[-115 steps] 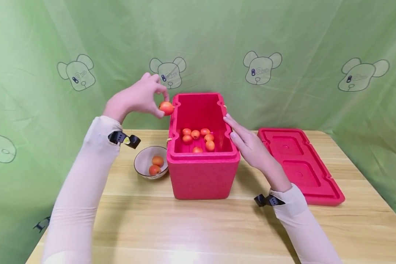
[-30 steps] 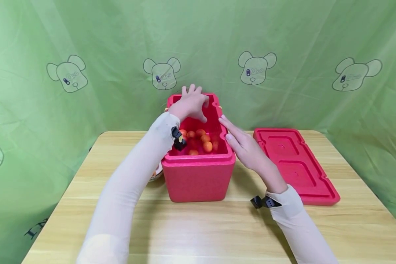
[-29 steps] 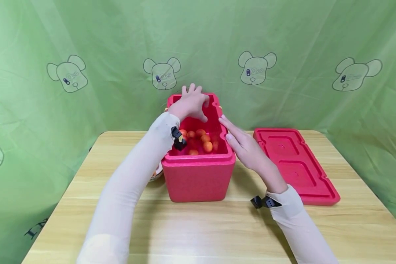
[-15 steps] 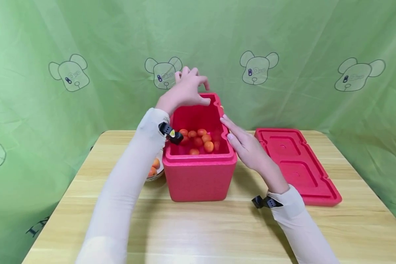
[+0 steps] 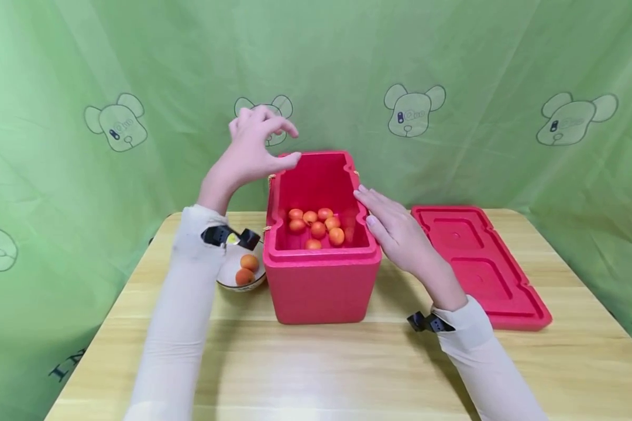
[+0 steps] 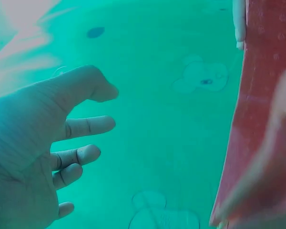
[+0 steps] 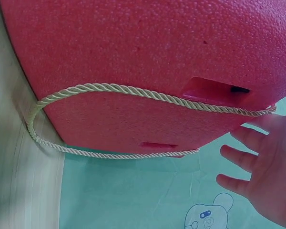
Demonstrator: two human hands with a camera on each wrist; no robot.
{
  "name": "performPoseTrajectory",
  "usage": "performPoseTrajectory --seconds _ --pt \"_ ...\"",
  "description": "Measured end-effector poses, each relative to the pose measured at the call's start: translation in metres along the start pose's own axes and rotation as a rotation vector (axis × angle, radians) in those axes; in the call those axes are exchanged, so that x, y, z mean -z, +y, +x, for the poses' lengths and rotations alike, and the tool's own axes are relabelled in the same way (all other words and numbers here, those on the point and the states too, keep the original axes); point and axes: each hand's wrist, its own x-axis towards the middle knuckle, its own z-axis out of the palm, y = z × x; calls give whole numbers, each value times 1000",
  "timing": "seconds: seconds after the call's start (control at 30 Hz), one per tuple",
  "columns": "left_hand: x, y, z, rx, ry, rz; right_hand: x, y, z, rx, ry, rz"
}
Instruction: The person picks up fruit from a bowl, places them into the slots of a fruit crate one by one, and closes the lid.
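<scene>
A red foam box (image 5: 321, 295) stands uncovered, with several oval orange-red fruits (image 5: 318, 230) on its floor. Above its far left rim, my left hand (image 5: 250, 146) is raised with thumb and fingers curved apart and nothing between them; the left wrist view shows the same bare palm and fingers. My right hand (image 5: 402, 237) rests on the box's right rim, fingers nearly straight. Left of the box is a white bowl (image 5: 227, 270) with a dark rim, holding two fruits (image 5: 250, 262); my left wrist strap partly covers it.
The red lid (image 5: 466, 251) lies on the wooden table (image 5: 316, 374) to the right, recessed side up. Down the box's right side hangs a twisted cord handle (image 7: 119, 88). A green curtain (image 5: 337, 58) with bear drawings hangs behind the table.
My left hand, earlier pinching a fruit left of the box, reached into it and has since risen and drawn back left without the fruit. The right hand stays on the rim.
</scene>
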Motion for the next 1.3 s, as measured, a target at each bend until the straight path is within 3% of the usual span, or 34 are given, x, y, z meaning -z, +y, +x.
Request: performPoseTrajectory --seconds 0.27,0.53,0.8,1.3 --pt "-2 -44 -51 12 81 -43 -1 1 0 -6 -7 -2" --pt "-27 -93 -88 49 79 -70 0 3 0 -2 5 7" --pt "-50 -124 -106 80 -10 -72 -4 3 2 -3 8 26" --pt "-72 -133 -112 147 -243 -3 -5 4 2 -14 9 64"
